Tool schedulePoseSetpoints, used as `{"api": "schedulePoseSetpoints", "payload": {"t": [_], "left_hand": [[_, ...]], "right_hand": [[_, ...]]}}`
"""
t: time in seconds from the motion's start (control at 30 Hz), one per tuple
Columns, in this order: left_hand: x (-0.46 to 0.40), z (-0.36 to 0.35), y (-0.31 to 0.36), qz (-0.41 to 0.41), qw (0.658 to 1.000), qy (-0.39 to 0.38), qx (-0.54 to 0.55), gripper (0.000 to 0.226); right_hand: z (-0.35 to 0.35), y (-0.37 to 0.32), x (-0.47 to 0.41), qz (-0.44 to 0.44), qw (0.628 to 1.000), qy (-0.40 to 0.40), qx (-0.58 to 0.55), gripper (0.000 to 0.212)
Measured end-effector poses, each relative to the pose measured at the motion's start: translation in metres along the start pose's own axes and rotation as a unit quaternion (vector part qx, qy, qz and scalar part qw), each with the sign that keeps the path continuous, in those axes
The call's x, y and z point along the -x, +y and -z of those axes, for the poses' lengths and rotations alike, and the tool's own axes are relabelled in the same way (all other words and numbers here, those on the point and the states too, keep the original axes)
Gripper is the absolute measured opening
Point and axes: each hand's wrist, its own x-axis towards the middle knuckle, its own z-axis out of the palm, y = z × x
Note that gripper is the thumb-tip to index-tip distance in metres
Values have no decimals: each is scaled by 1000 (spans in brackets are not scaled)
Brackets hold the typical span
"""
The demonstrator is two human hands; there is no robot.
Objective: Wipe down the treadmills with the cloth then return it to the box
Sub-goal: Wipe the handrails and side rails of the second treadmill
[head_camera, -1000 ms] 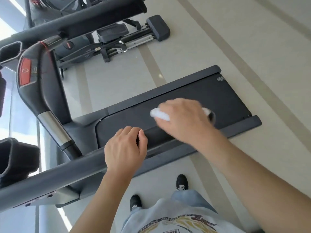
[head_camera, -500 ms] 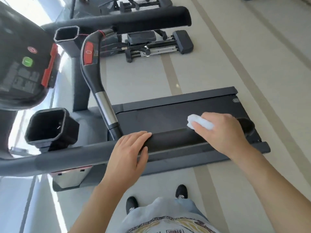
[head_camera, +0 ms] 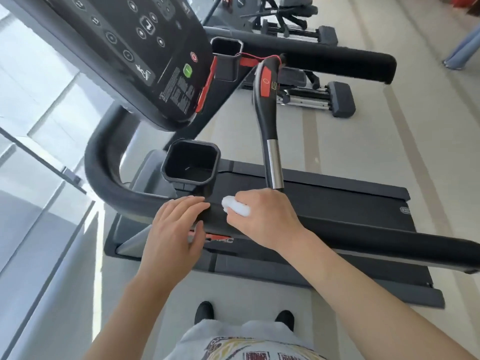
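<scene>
A black treadmill stands in front of me, its near padded handrail (head_camera: 376,237) running across the view at waist height. My right hand (head_camera: 267,219) grips a small white cloth (head_camera: 237,207) and presses it on the handrail. My left hand (head_camera: 176,229) rests flat on the same rail just left of the cloth, fingers straight. The belt deck (head_camera: 337,203) lies below the rail. The console (head_camera: 145,55) with its buttons is at the upper left. No box is in view.
A black cup holder (head_camera: 191,165) sits just beyond my left hand. The centre grip bar (head_camera: 268,107) with a red pad rises behind my right hand. Another exercise machine (head_camera: 306,97) stands on the floor behind. A glass wall (head_camera: 39,152) runs along the left.
My right hand has slid the cloth leftward along the handrail toward my left hand. The view has swung up and left, bringing the console into sight.
</scene>
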Motion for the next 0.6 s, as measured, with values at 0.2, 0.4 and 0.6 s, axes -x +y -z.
{"api": "schedulePoseSetpoints", "payload": {"t": [0.2, 0.4, 0.6], "left_hand": [[7, 39, -63, 52, 998, 44, -12, 34], [3, 51, -92, 32, 999, 23, 11, 38], [0, 50, -102, 31, 999, 27, 23, 38]], "right_hand": [[-21, -55, -45, 31, 999, 20, 7, 34], [-42, -111, -79, 65, 996, 62, -16, 27], [-46, -110, -74, 88, 991, 98, -13, 18]]}}
